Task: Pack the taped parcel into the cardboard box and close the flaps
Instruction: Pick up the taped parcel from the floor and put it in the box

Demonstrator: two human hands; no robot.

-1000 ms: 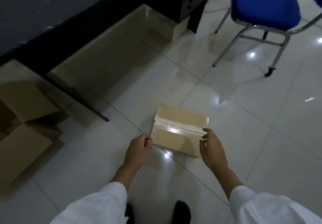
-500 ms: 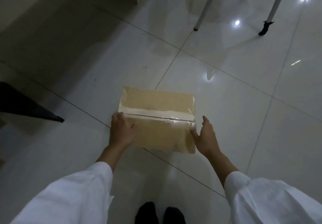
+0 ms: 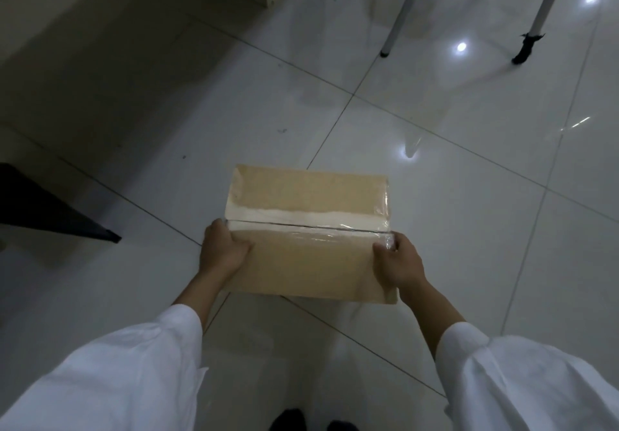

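Parcel point(image 3: 308, 233) sits at the centre of the head view, a flat brown cardboard package with a band of clear tape along its top seam, low over the white tiled floor point(image 3: 469, 229); whether its underside touches the tiles cannot be told.

The left hand point(image 3: 222, 251) is clamped on the parcel's left edge, thumb lying over the top face and fingers tucked out of sight below. The right hand point(image 3: 397, 263) is clamped on the right edge the same way, thumb up by the tape's end. White sleeves point(image 3: 110, 380) cover both forearms, and 2 dark shoe tips point(image 3: 289, 422) show at the bottom edge. Metal chair legs point(image 3: 398, 18) stand well apart at the top right, and a dark furniture foot point(image 3: 60, 223) juts in from the left.

This looks like the pick-up step: the parcel is gripped at both sides but not yet packed. The cardboard box it must go into is not in this view, so the next move calls for lifting the parcel level and turning to find that box.

No brand, label or legible writing shows on the parcel; its faces are plain.
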